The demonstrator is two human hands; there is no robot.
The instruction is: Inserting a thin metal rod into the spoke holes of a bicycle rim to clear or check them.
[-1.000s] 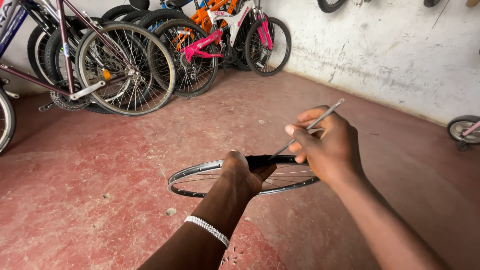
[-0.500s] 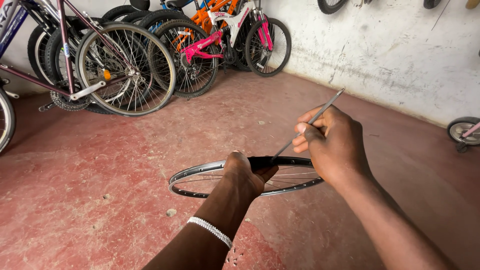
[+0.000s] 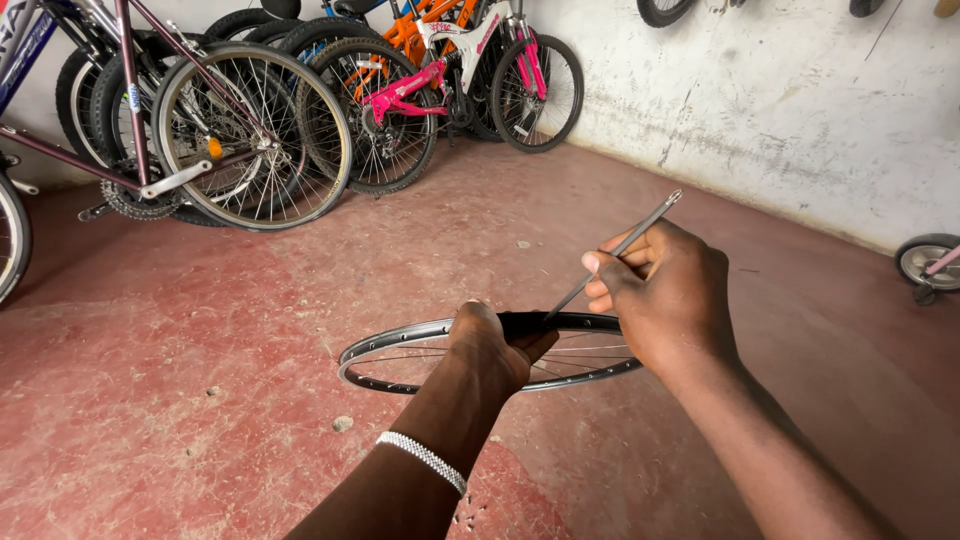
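Note:
A bare spoked bicycle wheel rim point(image 3: 380, 352) is held nearly flat above the red floor. My left hand point(image 3: 490, 345) grips its far edge, fingers wrapped over the rim and a black strip there. My right hand point(image 3: 665, 295) pinches a thin metal rod point(image 3: 630, 240), like a slim screwdriver, slanting down to the left. The rod's tip meets the rim right beside my left hand's fingers. A beaded white bracelet point(image 3: 422, 460) circles my left wrist.
Several bicycles point(image 3: 250, 130) lean along the back wall, among them a pink and white one point(image 3: 470, 60). A small wheel point(image 3: 925, 262) shows at the right edge by the whitewashed wall point(image 3: 780, 110). Small stones point(image 3: 342, 423) lie on the red concrete floor.
My right hand with the rod has shifted slightly right and down, and the rod tip stays at the rim. My left hand keeps its grip; the wheel has barely moved.

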